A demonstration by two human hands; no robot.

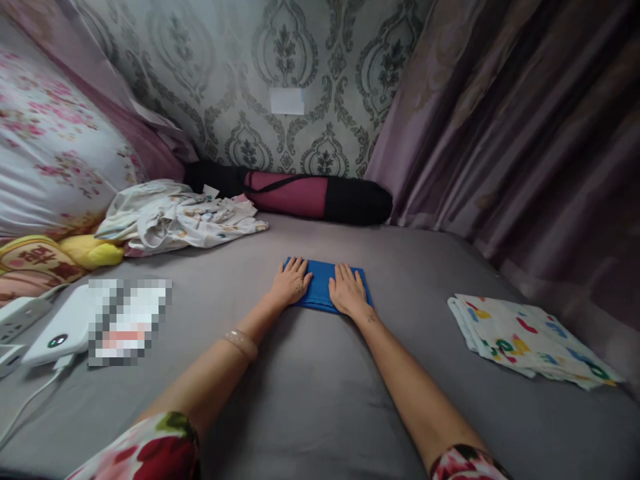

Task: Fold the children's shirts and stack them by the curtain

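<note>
A small folded blue cloth (320,283) lies on the grey bed sheet (310,393) in the middle of the view. My left hand (291,282) rests flat on its left part, fingers stretched out. My right hand (349,291) lies flat on its right part, fingers spread. Both palms press down on the cloth and grip nothing. A pale bangle (241,342) circles my left wrist.
A folded white cloth with coloured shapes (530,339) lies at the right. A crumpled pile of light clothes (175,217) sits at the back left, a maroon-and-black roll bag (310,195) against the wall. A white power bank (60,330) with cable lies left. Curtains hang right.
</note>
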